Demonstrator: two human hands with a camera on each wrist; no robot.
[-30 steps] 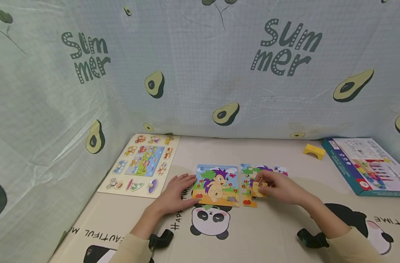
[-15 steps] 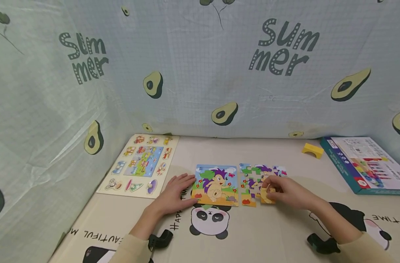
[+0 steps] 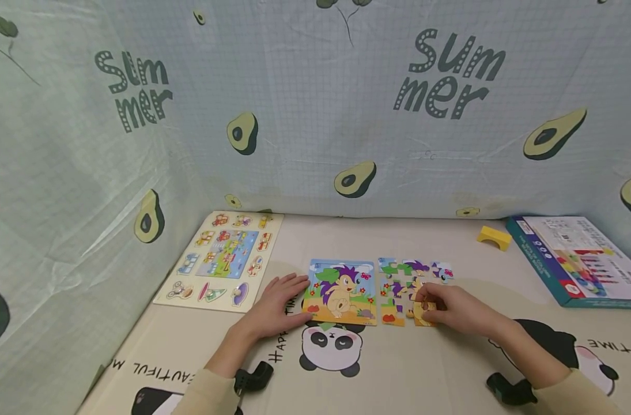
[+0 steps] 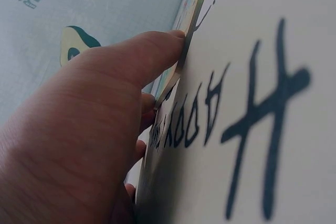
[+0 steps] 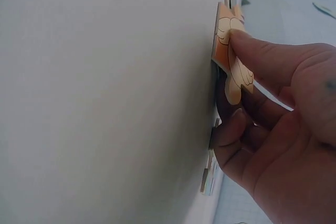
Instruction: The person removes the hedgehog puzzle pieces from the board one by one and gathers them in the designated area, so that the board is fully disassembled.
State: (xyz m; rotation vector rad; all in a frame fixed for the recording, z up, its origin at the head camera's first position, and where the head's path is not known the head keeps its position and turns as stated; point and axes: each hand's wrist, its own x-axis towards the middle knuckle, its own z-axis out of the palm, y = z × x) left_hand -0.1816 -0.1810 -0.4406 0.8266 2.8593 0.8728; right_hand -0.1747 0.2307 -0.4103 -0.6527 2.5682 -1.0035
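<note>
My right hand (image 3: 455,308) pinches a yellow-orange jigsaw puzzle piece (image 5: 233,51) between thumb and fingers, just over the table. Loose hedgehog puzzle pieces (image 3: 390,316) lie in rough rows beside and behind that hand, partly covered by its fingers. To their left is the hedgehog puzzle board (image 3: 341,294), showing the purple-spined animal under a green leaf. My left hand (image 3: 276,305) lies relaxed at the board's left side, thumb and fingertips touching its edge; the left wrist view shows the thumb (image 4: 152,51) against that edge.
At the left lies a cream board (image 3: 165,293) with vehicle and toy pictures. A yellow arch block (image 3: 495,238) and a teal-edged box (image 3: 600,265) are at the back right. A printed cloth wall (image 3: 294,86) closes off the back and left.
My right hand, holding the puzzle piece, has shifted right and slightly nearer the body, uncovering some of the loose pieces behind it. The left hand stays at the board's edge.
</note>
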